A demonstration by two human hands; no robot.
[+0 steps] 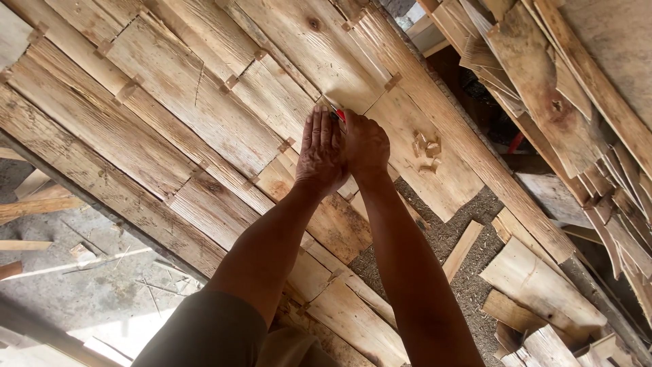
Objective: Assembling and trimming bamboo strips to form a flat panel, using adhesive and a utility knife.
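My left hand [319, 153] lies flat, fingers together, pressing on a thin wooden veneer sheet [353, 75] on the work surface. Right beside it my right hand [365, 144] is closed around a small tool with a red part [339, 114] that shows between the two hands. The tool's tip touches the seam between veneer sheets. The rest of the tool is hidden by my fingers. Small wooden patches [229, 83] bridge the seams between the sheets.
A small pile of cut wood bits [426, 148] lies just right of my hands. Loose veneer pieces [543, 285] lie at lower right on a rough grey board [468, 285]. Stacked veneer strips [557, 88] fill the upper right. Concrete floor [81, 285] with scraps lies at lower left.
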